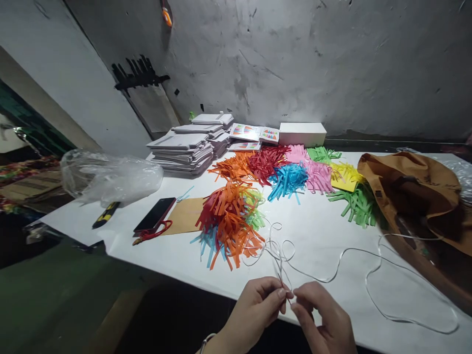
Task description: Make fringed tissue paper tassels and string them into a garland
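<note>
My left hand [263, 307] pinches a thin white string [280, 268] between thumb and forefinger, just beyond the table's front edge. My right hand [324, 317] meets it there, with thumb and forefinger closed around what looks like the string's end. A short reddish strand shows between the fingertips. From my hands the string runs in loose loops up to a heap of fringed paper tassels [230, 221] in orange, red, light blue and pale green. Another length of it winds across the tabletop to the right. Under the heap lies a brown cardboard sheet [184, 215].
More fringed tassels [287, 179] lie behind in several colours. Stacked white packets [180, 152], printed cards [245, 132] and a white box [302, 133] stand along the wall. A phone [155, 215], a cutter knife [105, 215] and a plastic bag [110, 177] are left; a brown bag [413, 182] is right.
</note>
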A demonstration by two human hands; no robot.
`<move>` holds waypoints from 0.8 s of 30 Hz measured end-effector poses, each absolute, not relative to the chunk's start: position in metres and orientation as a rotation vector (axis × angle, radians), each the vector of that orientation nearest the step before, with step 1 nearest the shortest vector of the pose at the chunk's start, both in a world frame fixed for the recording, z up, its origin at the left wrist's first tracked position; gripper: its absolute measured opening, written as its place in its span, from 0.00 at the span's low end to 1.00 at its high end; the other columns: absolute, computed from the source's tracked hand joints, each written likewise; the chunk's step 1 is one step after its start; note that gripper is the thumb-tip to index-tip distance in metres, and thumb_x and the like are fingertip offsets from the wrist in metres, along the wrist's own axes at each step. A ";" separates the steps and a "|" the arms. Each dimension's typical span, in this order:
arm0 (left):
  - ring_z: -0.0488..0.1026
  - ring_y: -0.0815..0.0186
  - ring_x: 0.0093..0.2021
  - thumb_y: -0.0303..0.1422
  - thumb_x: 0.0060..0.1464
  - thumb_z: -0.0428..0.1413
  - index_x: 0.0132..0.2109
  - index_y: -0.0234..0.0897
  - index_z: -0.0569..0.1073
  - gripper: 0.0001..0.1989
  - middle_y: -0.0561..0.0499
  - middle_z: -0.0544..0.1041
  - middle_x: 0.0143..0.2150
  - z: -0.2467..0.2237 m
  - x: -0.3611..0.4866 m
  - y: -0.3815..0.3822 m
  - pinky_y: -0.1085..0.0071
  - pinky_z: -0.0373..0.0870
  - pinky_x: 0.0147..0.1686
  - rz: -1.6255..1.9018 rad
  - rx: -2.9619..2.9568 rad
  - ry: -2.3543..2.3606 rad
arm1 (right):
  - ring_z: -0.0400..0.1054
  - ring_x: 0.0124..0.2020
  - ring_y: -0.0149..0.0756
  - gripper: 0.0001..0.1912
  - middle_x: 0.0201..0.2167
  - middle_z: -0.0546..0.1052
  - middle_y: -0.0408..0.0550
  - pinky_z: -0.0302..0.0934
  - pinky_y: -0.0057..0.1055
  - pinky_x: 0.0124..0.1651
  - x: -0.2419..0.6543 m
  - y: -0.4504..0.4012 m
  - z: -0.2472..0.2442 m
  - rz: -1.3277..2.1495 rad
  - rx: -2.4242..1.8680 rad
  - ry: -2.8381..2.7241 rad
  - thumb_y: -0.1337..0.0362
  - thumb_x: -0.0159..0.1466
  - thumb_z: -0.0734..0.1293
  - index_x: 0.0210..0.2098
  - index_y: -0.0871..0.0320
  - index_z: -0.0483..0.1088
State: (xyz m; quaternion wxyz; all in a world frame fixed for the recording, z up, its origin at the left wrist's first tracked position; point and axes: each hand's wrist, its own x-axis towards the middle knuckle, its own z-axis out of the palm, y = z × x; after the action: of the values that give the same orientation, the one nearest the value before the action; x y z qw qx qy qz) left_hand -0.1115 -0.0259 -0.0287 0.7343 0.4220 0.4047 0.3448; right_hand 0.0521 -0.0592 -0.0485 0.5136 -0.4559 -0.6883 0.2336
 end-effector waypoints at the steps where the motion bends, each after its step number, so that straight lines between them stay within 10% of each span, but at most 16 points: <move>1: 0.49 0.77 0.18 0.49 0.53 0.62 0.33 0.32 0.73 0.21 0.58 0.64 0.21 -0.029 -0.112 -0.026 0.76 0.41 0.18 0.744 0.943 0.876 | 0.69 0.25 0.30 0.09 0.33 0.74 0.46 0.68 0.25 0.29 0.054 -0.057 -0.044 0.548 -1.070 -1.660 0.64 0.69 0.64 0.47 0.52 0.72; 24: 0.59 0.78 0.14 0.48 0.56 0.61 0.36 0.32 0.73 0.20 0.57 0.68 0.21 -0.032 -0.113 -0.036 0.80 0.55 0.15 0.689 0.937 0.805 | 0.69 0.27 0.29 0.06 0.28 0.71 0.41 0.63 0.22 0.28 0.060 -0.053 -0.035 0.506 -1.068 -1.753 0.70 0.70 0.59 0.39 0.53 0.66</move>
State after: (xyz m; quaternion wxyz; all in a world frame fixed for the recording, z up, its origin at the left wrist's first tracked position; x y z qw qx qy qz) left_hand -0.1126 -0.0358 -0.0320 0.7601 0.4305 0.3700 0.3163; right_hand 0.0599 -0.0526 -0.0346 0.4915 -0.4398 -0.7222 0.2084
